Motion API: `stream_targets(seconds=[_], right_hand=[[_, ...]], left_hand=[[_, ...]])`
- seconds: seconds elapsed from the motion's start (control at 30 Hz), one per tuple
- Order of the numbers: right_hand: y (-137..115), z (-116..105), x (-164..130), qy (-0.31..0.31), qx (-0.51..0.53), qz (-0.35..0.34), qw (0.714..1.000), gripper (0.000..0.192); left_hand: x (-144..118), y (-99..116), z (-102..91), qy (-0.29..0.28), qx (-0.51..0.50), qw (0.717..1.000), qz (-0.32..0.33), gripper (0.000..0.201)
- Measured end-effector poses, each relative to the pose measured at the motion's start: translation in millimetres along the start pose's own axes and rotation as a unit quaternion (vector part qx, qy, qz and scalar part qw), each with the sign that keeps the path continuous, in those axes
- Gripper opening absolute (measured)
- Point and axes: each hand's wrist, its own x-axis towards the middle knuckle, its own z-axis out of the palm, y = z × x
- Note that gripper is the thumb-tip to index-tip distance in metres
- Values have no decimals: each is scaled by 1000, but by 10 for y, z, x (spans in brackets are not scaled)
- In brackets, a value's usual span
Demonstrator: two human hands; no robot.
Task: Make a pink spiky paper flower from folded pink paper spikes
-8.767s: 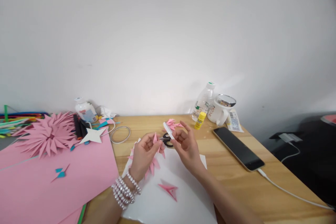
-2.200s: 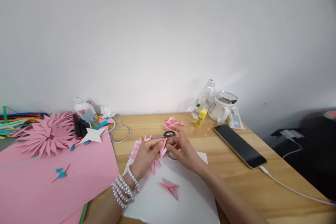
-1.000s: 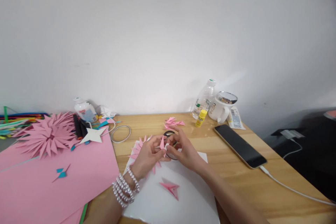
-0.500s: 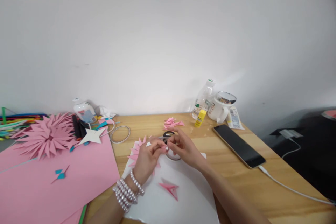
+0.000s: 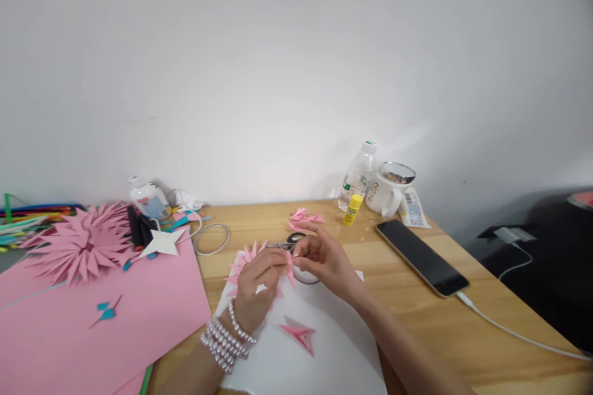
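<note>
My left hand (image 5: 260, 281), with beaded bracelets at the wrist, is closed on a small pink folded paper piece (image 5: 290, 270) above the white sheet (image 5: 333, 345). The thumb and fingertips of my right hand (image 5: 327, 259) pinch at the upper end of that same piece; their exact contact is partly hidden. Behind my left hand lies a spiky pink paper ring (image 5: 238, 268), partly covered. Another pink folded piece (image 5: 301, 336) rests on the sheet below my hands. Scissors (image 5: 294, 238) lie just beyond my fingers, and a round-rimmed object (image 5: 306, 279) shows beneath them.
Pink folded pieces (image 5: 306, 219), a yellow glue stick (image 5: 353, 210), a plastic bottle (image 5: 359, 176) and a white mug (image 5: 386, 194) stand at the back. A phone (image 5: 421, 256) on a cable lies right. Leftward are pink sheets (image 5: 162, 321) and a large pink paper flower (image 5: 86, 244).
My left hand has turned over, its back now facing up more. The pink piece now shows pointing downward between my hands. My right hand has barely moved.
</note>
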Motion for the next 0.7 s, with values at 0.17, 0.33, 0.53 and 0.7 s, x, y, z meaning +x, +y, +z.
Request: stream_targets(seconds=[0.17, 0.33, 0.53, 0.7], right_hand=[[-10, 27, 6, 3, 64, 6, 998, 57], [6, 30, 14, 26, 91, 0, 996, 75], [-8, -17, 23, 24, 116, 31, 992, 77], [5, -51, 19, 32, 131, 65, 989, 68]], left_hand=[[-37, -44, -12, -30, -1, 999, 36, 27], [-62, -130, -3, -22, -16, 997, 79, 25], [-19, -51, 19, -18, -2, 999, 37, 20], [16, 22, 53, 7, 14, 1000, 1, 21]])
